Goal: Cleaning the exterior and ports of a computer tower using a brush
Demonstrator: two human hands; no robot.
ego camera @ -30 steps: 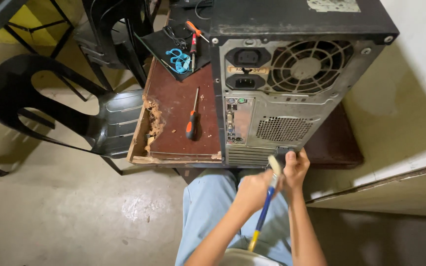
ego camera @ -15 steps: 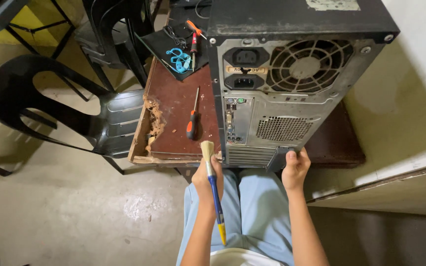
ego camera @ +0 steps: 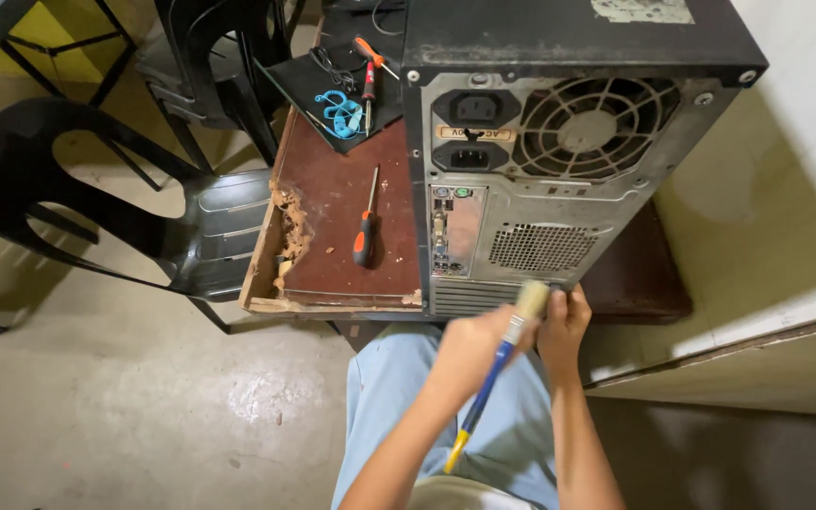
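Observation:
A black desktop computer case (ego camera: 559, 189) stands on a worn brown table (ego camera: 332, 189), its grey rear panel with fan grille and ports facing me. My left hand (ego camera: 469, 354) grips a paintbrush (ego camera: 498, 364) with a blue handle and yellow end. Its pale bristles touch the case's lower rear edge. My right hand (ego camera: 564, 326) is right beside the bristles, fingers curled on the bottom edge of the case. My legs in light blue trousers are below.
An orange-and-black screwdriver (ego camera: 365, 231) lies on the table left of the case. Farther back a black mat holds a blue coiled item (ego camera: 342, 111) and another screwdriver (ego camera: 368, 71). The table's left edge is crumbling. Black plastic chairs (ego camera: 96, 208) stand to the left.
My left hand has swung the brush from the table's front edge, left of the case, rightward to the case's lower rear edge beside my right hand. The right hand stayed put.

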